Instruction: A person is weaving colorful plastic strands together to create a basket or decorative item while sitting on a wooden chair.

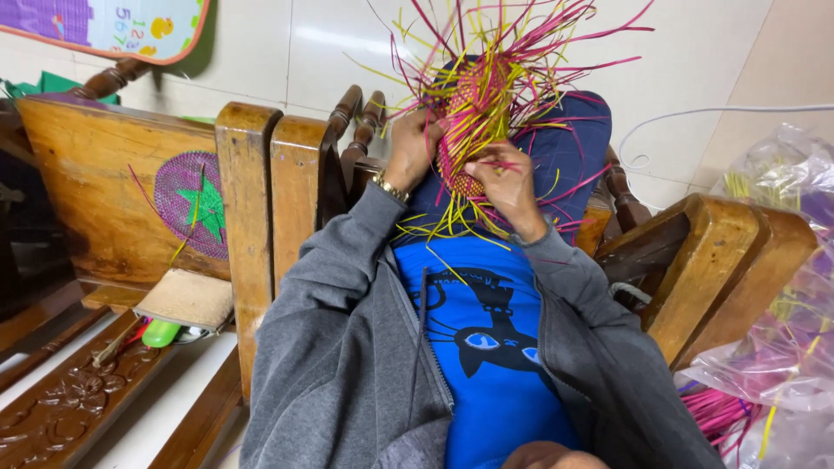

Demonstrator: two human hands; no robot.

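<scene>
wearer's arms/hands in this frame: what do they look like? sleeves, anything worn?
Both arms are in loose grey sleeves of an open zip jacket, cuffs bunched at the wrists. Left hand is bare, with a gold-coloured metal watch band at the wrist. Right hand is bare; no rings visible.

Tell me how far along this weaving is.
Done: a small pink-and-yellow woven patch sits tight at the centre. In hand: the left hand steadies it while the right hand works a strand. Left: many loose strips stick out unwoven all around.
</scene>
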